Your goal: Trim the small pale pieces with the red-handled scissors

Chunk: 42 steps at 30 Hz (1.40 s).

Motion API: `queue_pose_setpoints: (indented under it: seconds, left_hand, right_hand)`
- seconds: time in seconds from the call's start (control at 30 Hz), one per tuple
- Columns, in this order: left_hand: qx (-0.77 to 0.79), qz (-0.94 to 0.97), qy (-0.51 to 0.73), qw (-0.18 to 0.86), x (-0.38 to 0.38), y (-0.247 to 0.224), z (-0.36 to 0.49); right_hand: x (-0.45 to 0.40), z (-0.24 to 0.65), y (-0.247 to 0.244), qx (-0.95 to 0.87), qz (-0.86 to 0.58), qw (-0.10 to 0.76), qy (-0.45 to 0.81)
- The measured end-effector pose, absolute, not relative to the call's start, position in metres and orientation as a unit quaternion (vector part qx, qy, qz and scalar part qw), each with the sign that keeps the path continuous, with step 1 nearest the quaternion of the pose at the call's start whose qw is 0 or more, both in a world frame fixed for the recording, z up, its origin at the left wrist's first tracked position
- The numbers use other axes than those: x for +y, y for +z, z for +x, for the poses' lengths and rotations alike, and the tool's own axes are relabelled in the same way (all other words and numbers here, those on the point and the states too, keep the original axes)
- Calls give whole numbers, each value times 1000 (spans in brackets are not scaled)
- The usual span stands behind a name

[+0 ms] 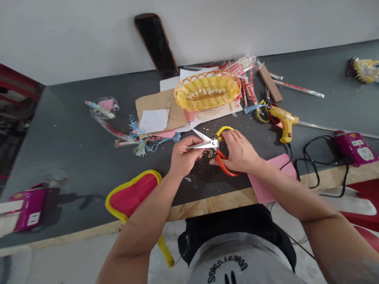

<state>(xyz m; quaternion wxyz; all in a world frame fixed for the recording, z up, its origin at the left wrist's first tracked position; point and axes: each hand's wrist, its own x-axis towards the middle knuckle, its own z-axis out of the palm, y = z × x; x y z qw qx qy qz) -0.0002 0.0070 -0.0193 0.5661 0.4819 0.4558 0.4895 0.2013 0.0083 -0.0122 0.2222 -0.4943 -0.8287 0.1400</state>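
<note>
My right hand [241, 152] is closed around the handles of a pair of scissors [213, 144], one handle yellow and the other red. The scissor blades stand apart and point left toward my left hand [186, 154]. That hand is closed in a pinch beside the blades; whatever lies between its fingertips is too small or hidden to name. Under the scissors, small tan bits [211, 154] are scattered on the dark table. Just beyond my hands, a yellow woven basket [194, 103] holds a row of small pale pieces.
A yellow glue gun [284, 122] with a black cord lies at right, near a purple box [355, 148]. Pink paper [260, 189] sits under my right forearm. A red fan-like piece with yellow edging [134, 193] overhangs the front edge. A dark phone-like slab [156, 45] leans on the wall.
</note>
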Motion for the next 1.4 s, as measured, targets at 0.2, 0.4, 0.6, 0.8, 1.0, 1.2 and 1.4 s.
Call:
queue_pose_setpoints:
  seconds: [0.2,0.4,0.6,0.8,1.0,1.2,1.4]
  left_hand:
    - [467,503,478,548,8,-22,-4]
    - [461,496,478,559,7,-24,-3]
    - [464,488,487,556,6,-22,-1]
    - [495,467,493,542,7,-23,-3]
    - [484,501,492,522,7,-24,-4]
    - [467,508,484,538,7,-22,-3]
    - [430,505,486,569,6,-18,-3]
  right_hand:
    - [9,203,-11,-842,-478,214,128]
    - [5,204,-8,-837,-491,211,113]
    - [5,204,-8,-838,-493,202,120]
    - [9,202,-8,-827,-502,210,138]
    - [9,201,-10,-829,-509,201,114]
    - [9,201,-7,-837,-505,166,128]
    - [10,203,-9,-849,-479,175,139]
